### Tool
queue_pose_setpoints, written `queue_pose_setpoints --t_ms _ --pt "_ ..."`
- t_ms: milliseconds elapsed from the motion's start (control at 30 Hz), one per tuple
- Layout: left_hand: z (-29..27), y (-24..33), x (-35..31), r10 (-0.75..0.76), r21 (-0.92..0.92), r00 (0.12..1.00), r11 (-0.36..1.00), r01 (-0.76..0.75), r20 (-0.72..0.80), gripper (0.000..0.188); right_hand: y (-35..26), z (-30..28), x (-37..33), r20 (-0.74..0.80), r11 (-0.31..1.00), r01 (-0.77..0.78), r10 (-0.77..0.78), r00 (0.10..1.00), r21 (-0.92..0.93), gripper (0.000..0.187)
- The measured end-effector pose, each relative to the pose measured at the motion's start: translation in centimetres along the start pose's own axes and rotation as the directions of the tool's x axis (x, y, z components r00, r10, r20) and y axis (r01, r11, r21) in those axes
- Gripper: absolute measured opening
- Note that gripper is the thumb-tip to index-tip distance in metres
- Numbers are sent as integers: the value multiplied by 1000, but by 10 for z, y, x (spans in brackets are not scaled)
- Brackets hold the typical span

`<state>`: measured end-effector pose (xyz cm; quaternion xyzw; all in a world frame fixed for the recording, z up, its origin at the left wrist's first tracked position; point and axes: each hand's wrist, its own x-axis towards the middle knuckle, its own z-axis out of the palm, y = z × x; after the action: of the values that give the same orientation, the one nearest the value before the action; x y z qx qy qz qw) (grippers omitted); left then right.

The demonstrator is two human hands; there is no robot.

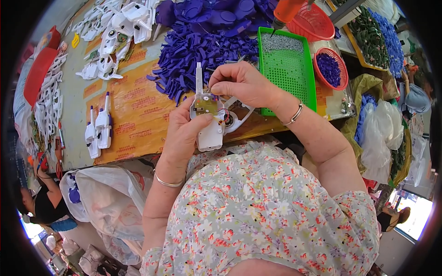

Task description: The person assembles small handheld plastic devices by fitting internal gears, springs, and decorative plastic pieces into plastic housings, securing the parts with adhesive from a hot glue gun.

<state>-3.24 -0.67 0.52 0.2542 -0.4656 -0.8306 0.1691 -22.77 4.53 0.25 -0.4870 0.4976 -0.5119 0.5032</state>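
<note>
My left hand [182,126] grips a white plastic toy housing [209,138] near the table's front edge, its thumb pressed on the inside. A small circuit board [206,106] lies in the housing, with thin wires and a round dark part [229,120] at its right. From the housing's far end sticks a narrow white stem. My right hand [244,85] is closed in a pinch at the board's far right corner. A bit of purple shows below its fingertips, but what they hold is mostly hidden. Just beyond lies a pile of small purple plastic pieces [198,50].
At the right stand a green tray [287,73] of small screws and a red basket [330,69] of purple pieces. An orange power screwdriver [286,11] hangs above the tray. White housings [122,27] lie far left; assembled white-and-purple toys [102,129] lie nearer.
</note>
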Motion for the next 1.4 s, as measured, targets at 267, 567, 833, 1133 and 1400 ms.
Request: queue_pose_setpoints --t_ms 267,567,833,1133,1400 --pt "1 2 -2 48 5 999 999 -48 -1 41 -6 1 1 36 1000 -19 19 999 16 10" --pt "-10 3 6 32 -125 999 992 -32 -3 37 -11 11 0 -116 989 70 -85 990 -128 12" --pt "-21 13 2 121 -79 990 989 -126 -66 47 -24 6 -48 234 461 325 -245 941 -826 31" --pt "-22 14 -1 289 157 944 951 -265 -158 50 -34 -2 -51 300 207 381 -336 893 -901 7" --pt "-24 16 -4 318 174 934 941 -290 -162 48 -56 -30 -44 192 815 118 -9 981 -568 14"
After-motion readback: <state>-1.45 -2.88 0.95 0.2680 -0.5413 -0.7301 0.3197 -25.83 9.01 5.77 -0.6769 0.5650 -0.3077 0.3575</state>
